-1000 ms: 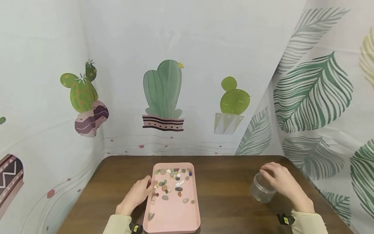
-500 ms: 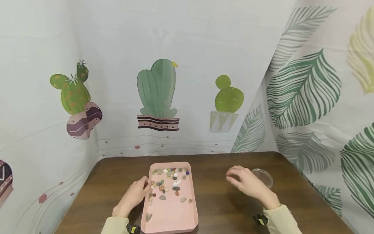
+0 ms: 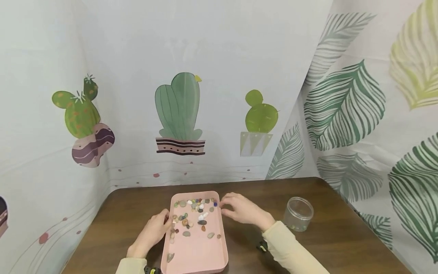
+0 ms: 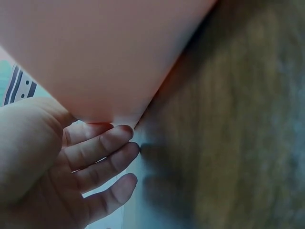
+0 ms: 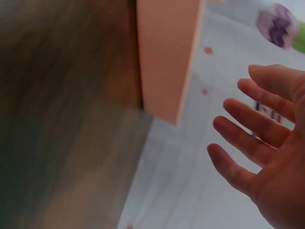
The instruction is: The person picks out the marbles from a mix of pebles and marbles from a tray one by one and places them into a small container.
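Note:
A pink rectangular tray [image 3: 195,255] lies on the dark wooden table, with several small coloured stones [image 3: 186,233] scattered over its far and middle parts. At its left side my left hand [image 3: 150,231] holds the wall, the thumb at the rim and the fingers against the outside; the left wrist view shows these fingers [image 4: 102,145] bent by the wall. My right hand [image 3: 242,208] hovers by the tray's far right side. In the right wrist view its fingers [image 5: 248,148] are spread and relaxed, apart from the tray, holding nothing.
A clear round jar [image 3: 298,215] stands on the table [image 3: 260,190] to the right, with a few small greenish bits at its bottom. Behind the table hangs a white cloth [image 3: 219,114] printed with cacti and leaves.
My right hand has moved left from above the jar to the tray's right side. The left hand has stayed at the tray. The head view has turned slightly right.

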Demonstrator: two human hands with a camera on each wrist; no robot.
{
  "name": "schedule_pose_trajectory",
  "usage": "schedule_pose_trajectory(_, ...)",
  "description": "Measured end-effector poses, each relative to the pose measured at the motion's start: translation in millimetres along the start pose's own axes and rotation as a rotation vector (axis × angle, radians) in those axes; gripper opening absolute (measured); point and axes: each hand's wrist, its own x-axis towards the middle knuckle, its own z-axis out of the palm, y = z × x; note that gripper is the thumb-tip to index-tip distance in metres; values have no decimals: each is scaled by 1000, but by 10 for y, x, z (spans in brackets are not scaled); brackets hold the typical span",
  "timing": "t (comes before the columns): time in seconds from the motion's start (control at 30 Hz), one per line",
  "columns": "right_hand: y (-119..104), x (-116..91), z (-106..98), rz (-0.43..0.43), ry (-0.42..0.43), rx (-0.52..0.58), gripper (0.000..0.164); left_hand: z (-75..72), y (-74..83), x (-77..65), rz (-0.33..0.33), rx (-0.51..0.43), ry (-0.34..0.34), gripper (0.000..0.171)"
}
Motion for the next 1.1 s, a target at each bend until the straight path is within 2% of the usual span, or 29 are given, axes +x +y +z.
schedule_pose_trajectory(0.3,-61,522,192,-20,-180,-26,17,-17,2,10,-12,7,2,12)
schedule_pose_trajectory(0.57,-208,901,309,-31,-252,-95,18,-11,-4,17,3,-1,10,12)
schedule_pose_trajectory(0.73,-316,1096,376,60,-294,-47,26,-9,-4,10,10,5,19,11)
schedule_pose_trajectory(0.83,-347,1178,419,128,-297,-5,24,-4,2,5,21,11,34,11)
schedule_pose_trajectory(1.0,-388,1214,574,254,-347,46,19,-8,6,-19,11,-6,17,11)
schedule_pose_trajectory(1.1,-420,1213,674,272,-381,68,19,-7,-6,-26,8,-4,13,10)
